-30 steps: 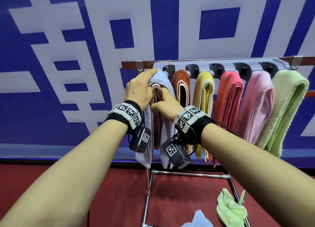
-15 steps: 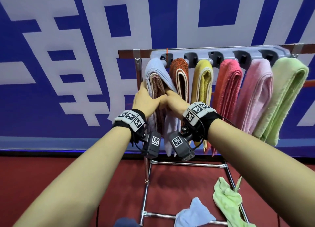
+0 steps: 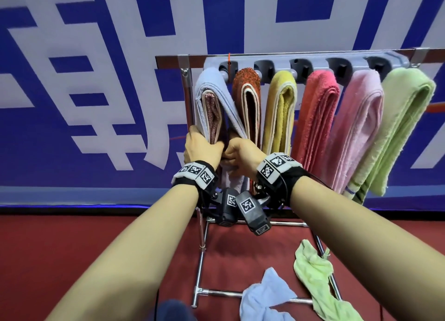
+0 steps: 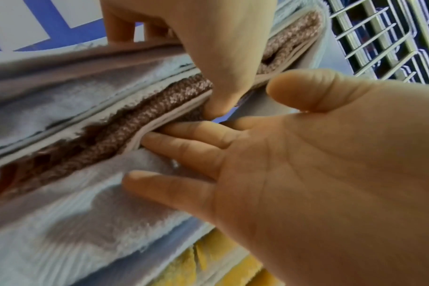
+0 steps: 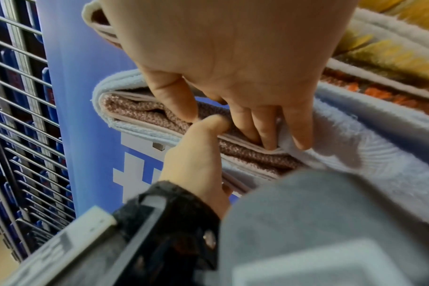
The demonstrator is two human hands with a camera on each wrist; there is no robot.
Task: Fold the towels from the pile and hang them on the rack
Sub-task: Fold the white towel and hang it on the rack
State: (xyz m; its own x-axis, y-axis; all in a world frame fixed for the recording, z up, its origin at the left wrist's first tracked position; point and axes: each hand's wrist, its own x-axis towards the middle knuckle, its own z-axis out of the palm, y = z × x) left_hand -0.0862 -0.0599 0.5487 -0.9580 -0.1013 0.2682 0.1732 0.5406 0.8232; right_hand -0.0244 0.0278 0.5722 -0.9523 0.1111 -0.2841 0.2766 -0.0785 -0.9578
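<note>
Two hands are closed on the one towel at the end peg of the rack [image 3: 305, 64]. The light blue towel [image 3: 212, 84], with a brownish-pink towel [image 3: 212, 113] folded inside it, is draped over that peg, above the grip. The left hand [image 3: 202, 147] is wrapped round the hanging layer on its own side, thumb in front and fingers behind the cloth. The right hand [image 3: 243, 153] has its fingertips [image 4: 154, 140] tucked against the piped edge of the inner layer while the thumb is held off it, so the hold reads as a pinch-and-tuck rather than a full clasp.

Just beside the right hand, the orange towel [image 3: 248, 99] is hung; further out to that side come the yellow towel [image 3: 280, 111], the coral towel [image 3: 317, 113], the pink towel [image 3: 356, 128] and the green towel [image 3: 404, 128]. Below the grip, on the red floor [image 3: 72, 248], a crumpled blue cloth [image 3: 265, 294] and a crumpled green cloth [image 3: 313, 272] lie unfolded, so the task is judged unfinished.

If the layers are tugged down unevenly, the bundle could be dragged off the peg. The inner towel could also be slid out of its blue wrapper, since it is held only by friction. The neighbouring orange towel may be brushed askew by the right wrist.
</note>
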